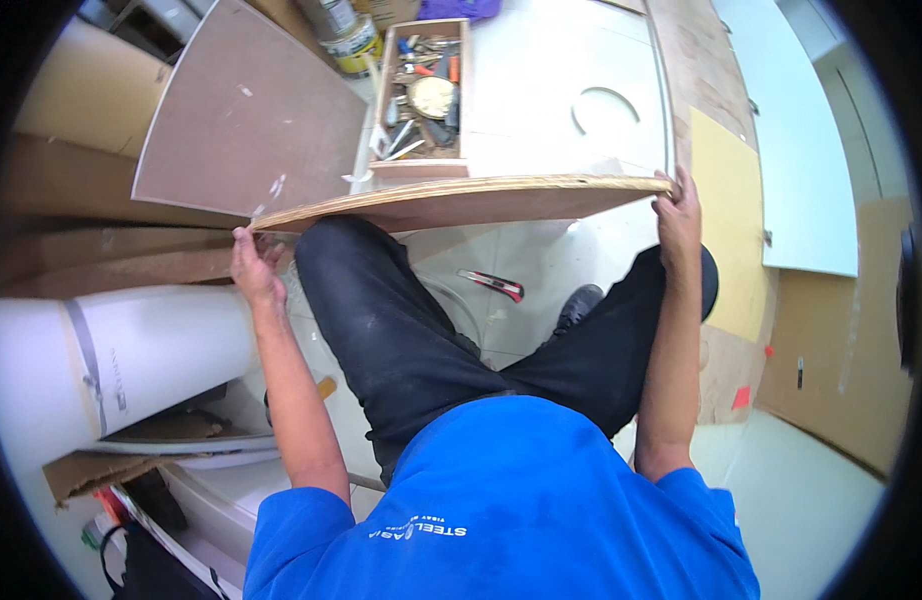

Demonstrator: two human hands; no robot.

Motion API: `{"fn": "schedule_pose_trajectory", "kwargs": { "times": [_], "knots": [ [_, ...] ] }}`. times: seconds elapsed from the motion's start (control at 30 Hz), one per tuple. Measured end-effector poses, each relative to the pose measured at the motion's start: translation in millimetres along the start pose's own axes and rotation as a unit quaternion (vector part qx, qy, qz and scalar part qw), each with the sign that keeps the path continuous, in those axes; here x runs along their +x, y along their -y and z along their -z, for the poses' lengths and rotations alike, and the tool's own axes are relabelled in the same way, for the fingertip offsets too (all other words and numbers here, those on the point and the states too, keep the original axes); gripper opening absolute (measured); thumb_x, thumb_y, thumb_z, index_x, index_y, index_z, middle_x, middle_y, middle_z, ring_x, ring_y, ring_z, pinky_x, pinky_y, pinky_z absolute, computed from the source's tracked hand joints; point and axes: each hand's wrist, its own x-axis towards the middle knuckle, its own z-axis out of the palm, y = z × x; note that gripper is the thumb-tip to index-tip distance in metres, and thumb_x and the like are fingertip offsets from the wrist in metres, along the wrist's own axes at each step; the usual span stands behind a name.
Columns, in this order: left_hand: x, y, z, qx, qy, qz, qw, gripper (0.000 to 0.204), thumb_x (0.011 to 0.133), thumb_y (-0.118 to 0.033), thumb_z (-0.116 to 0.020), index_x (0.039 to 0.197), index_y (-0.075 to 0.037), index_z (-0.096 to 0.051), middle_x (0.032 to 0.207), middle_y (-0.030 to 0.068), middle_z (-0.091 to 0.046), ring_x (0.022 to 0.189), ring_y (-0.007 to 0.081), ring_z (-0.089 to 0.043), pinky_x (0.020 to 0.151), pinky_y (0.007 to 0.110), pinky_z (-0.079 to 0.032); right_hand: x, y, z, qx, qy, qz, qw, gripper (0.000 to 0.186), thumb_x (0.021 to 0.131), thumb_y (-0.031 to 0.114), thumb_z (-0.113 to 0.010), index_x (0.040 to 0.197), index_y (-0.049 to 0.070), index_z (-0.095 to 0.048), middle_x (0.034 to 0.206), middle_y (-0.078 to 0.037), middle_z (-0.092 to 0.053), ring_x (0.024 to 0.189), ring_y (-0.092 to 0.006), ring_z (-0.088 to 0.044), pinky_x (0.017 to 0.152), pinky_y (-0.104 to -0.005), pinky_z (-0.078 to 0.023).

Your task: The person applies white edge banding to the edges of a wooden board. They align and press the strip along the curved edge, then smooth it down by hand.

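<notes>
A long plywood board (471,207) stands on edge across my knees, its layered edge facing up. My left hand (256,265) grips the board's left end, with the fingers partly behind it. At the opposite end my right hand (679,215) is closed round the corner. Below the board, on the floor between my legs, lies a red and black utility knife (492,285).
Beyond the board is a wooden box (379,110) of mixed hand tools, with paint cans (351,45) behind it. A brown panel (251,110) leans at the left, above a white roll (121,360). White cabinet doors (796,150) stand along the right. A white ring (606,110) lies on the floor.
</notes>
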Motion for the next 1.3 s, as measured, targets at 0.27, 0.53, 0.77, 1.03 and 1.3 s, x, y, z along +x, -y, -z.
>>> {"fn": "schedule_pose_trajectory", "kwargs": {
  "times": [0.27,0.53,0.77,1.03,1.3],
  "knots": [
    [4.2,33.8,20.2,-0.03,-0.048,-0.027,0.998,0.023,0.109,-0.023,-0.064,0.115,-0.002,-0.072,0.106,0.0125,-0.077,0.089,0.0233,-0.076,0.075,0.034,-0.063,9.8,-7.0,12.3,0.005,0.034,-0.034,0.999,0.074,0.091,-0.008,-0.052,0.163,-0.003,-0.037,0.146,-0.021,-0.065,0.126,-0.0227,-0.064,0.102,-0.0319,-0.051],
    [-51.0,152.9,101.6,0.191,-0.104,0.102,0.971,0.01,0.093,-0.004,-0.076,0.099,0.002,-0.08,0.087,0.0104,-0.077,0.074,0.016,-0.07,0.065,0.029,-0.056,17.3,-6.0,21.9,-0.05,0.05,-0.063,0.995,0.059,0.107,0.008,-0.062,0.163,0.006,-0.042,0.129,-0.009,-0.063,0.123,-0.0216,-0.063,0.108,-0.0392,-0.049],
    [-119.1,237.1,157.4,0.099,-0.101,0.227,0.964,0.016,0.093,0.0,-0.063,0.103,-0.001,-0.075,0.08,0.0106,-0.072,0.072,0.0194,-0.069,0.059,0.032,-0.054,19.6,4.0,23.0,-0.067,0.065,-0.067,0.993,0.066,0.106,0.002,-0.058,0.167,0.008,-0.033,0.138,-0.017,-0.058,0.13,-0.0284,-0.062,0.115,-0.0468,-0.049],
    [-123.6,275.1,170.4,0.294,-0.082,0.217,0.927,0.018,0.103,-0.012,-0.061,0.112,-0.006,-0.074,0.088,0.0142,-0.075,0.081,0.0299,-0.072,0.075,0.042,-0.055,21.4,21.7,26.2,-0.06,0.013,-0.057,0.996,0.077,0.101,-0.001,-0.055,0.169,0.005,-0.021,0.145,-0.022,-0.055,0.134,-0.0327,-0.06,0.118,-0.0492,-0.048],
    [-90.7,248.4,127.4,0.474,0.032,0.022,0.88,0.078,0.082,-0.003,-0.07,0.157,-0.012,-0.05,0.146,0.0216,-0.053,0.133,0.0473,-0.051,0.111,0.054,-0.046,4.8,28.7,29.8,-0.059,0.016,-0.025,0.998,0.076,0.105,0.007,-0.062,0.169,0.004,-0.022,0.157,-0.024,-0.049,0.139,-0.0362,-0.059,0.115,-0.0467,-0.052]
  ]
}}
